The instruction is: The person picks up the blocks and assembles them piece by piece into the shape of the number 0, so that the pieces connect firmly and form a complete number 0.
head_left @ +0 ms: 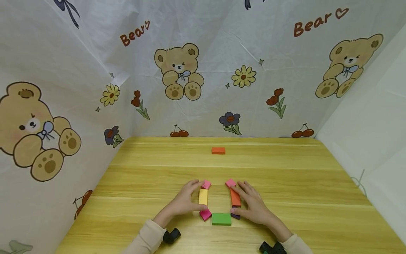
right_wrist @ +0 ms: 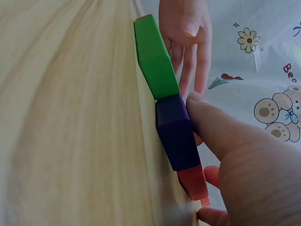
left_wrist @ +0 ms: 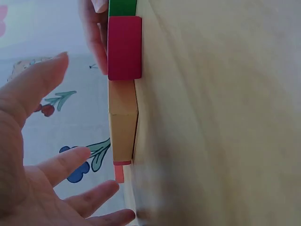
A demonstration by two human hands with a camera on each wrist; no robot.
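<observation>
In the head view, several small blocks lie in a U on the table. On the left run a pink block [head_left: 206, 184], a yellow block [head_left: 203, 197] and a magenta block [head_left: 205, 214]. A green block [head_left: 221, 219] forms the near side. A purple block [head_left: 235, 216], a red-orange block [head_left: 235, 197] and another pink block [head_left: 231, 183] make up the right side. My left hand [head_left: 185, 199] hovers beside the left row, fingers spread, gripping nothing. My right hand [head_left: 253, 204] lies over the right row, its thumb against the purple block [right_wrist: 176, 132], fingers extended toward the far pink block.
An orange block [head_left: 218, 151] lies alone near the back of the wooden table [head_left: 152, 176]. A white cloth [head_left: 219, 35] printed with bears and flowers stands behind and to the left. Black wrist devices [head_left: 171, 236] sit at both wrists.
</observation>
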